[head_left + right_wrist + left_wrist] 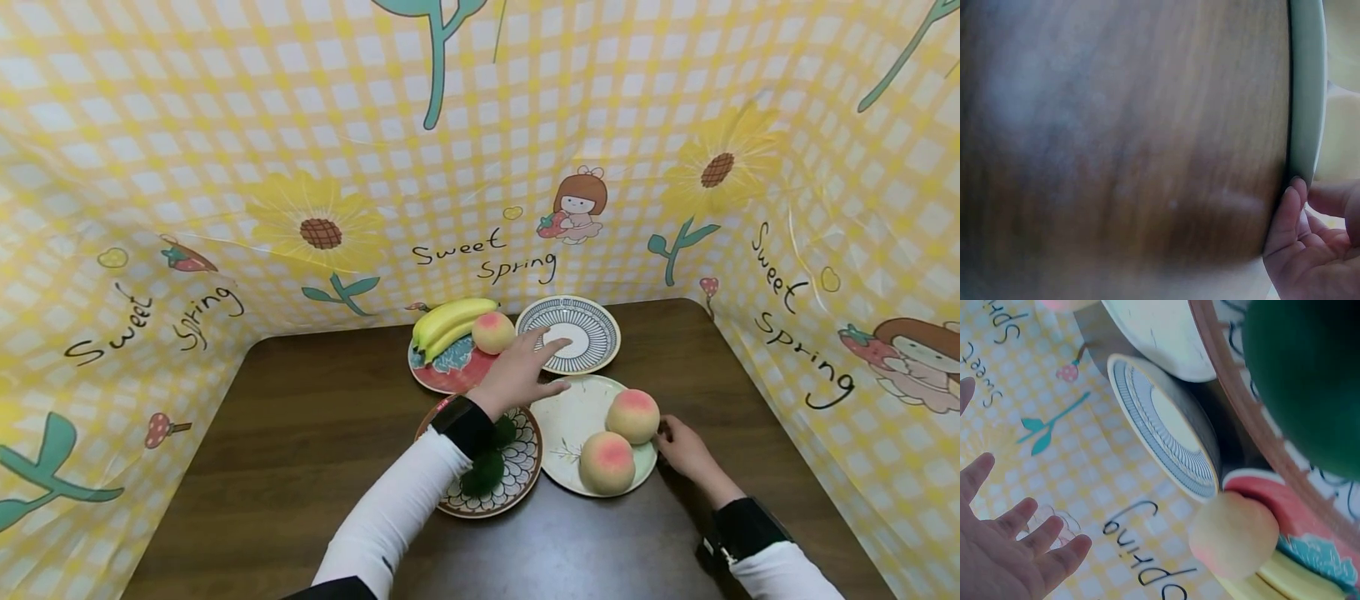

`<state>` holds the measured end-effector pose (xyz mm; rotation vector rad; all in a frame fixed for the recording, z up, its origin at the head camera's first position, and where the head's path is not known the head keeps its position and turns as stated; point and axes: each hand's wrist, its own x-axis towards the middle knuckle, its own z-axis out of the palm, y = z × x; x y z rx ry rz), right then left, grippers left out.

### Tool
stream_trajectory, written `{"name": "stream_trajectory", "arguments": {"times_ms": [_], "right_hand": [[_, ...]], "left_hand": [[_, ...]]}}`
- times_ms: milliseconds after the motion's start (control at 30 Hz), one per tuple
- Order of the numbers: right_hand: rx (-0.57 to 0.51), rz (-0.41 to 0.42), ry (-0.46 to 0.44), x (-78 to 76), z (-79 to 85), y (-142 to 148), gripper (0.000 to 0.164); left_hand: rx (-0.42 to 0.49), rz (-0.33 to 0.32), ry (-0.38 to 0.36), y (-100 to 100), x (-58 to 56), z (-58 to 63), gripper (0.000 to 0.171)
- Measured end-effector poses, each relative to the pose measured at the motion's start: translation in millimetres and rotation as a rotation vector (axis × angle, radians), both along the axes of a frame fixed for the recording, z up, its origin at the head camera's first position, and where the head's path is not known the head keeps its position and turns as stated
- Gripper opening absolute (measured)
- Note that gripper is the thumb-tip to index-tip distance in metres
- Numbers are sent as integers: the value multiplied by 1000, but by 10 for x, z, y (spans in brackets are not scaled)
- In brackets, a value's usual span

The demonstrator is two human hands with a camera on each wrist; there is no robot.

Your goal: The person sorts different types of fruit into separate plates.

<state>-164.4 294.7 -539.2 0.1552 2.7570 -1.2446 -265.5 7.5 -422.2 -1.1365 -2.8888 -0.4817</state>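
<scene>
In the head view my right hand (684, 448) is at the right edge of a pale green plate (557, 421). The right wrist view has its thumb over the plate's rim (1307, 94) and its fingers underneath, pinching it. Two peaches (633, 416) with pink tops sit on that plate. My left hand (517, 373) reaches over the plates with its fingers spread and nothing in them. It is nearest to a blue-and-white striped plate (587, 354), overlapping that plate's edge in the head view. The left wrist view likewise has the fingers apart.
A red floral plate (431, 377) at the back left carries bananas (450, 323) and another peach (492, 333). Under the left forearm, a brown-rimmed scale-patterned plate (525, 475) bears dark green round pieces (483, 475). A yellow checked cloth (450, 192) walls in the wooden table (300, 467).
</scene>
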Motion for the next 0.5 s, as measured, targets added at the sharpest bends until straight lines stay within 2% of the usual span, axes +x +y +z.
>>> {"name": "stream_trajectory", "arguments": {"times_ms": [267, 500], "right_hand": [[-13, -11, 15, 2, 2, -14, 31], [-12, -13, 7, 1, -9, 1, 32]], "left_hand": [[45, 55, -26, -139, -178, 54, 75], [48, 93, -6, -249, -321, 42, 77]]}}
